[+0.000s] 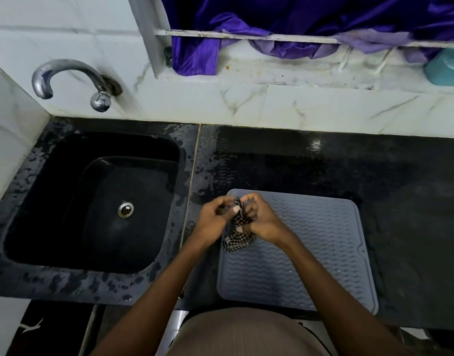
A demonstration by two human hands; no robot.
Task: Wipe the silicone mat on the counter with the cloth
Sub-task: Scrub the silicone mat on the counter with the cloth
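**Presently: gathering the cloth above the mat before the first wipe**

Both hands meet over the far left corner of the silicone mat (pixel 310 253), which lies flat on the dark counter (pixel 413 227) just right of the sink (pixel 92 201). The left hand (pixel 215 214) and the right hand (pixel 261 222) each have their fingers (pixel 236 208) curled in and pinching the cloth (pixel 237 237), a small checked fabric, dark and pale, bunched between the palms with a loose tail hanging down to the mat's left edge. Whether that tail touches the mat cannot be told.

The step in hand appears to be bunching or folding the cloth into a pad. It would likely go best if the fabric were folded into a flat, firm wad with no trailing corner, then pressed down under one hand while the other steadies the mat's edge, since a thin flexible sheet may slide or ripple on a wet surface.

The mat is grey-blue, rectangular with rounded corners and a raised rim. Its face carries rows of wavy ridges, so strokes along the ridges should reach the grooves better than strokes across them. Small glints on it suggest droplets. The counter is glossy, speckled black stone, wet in patches around the sink, whose basin is equally dark with a metal drain (pixel 125 209). A curved chrome tap (pixel 66 78) projects from the pale marbled wall tiles, and purple fabric (pixel 297 19) hangs behind a window rail.
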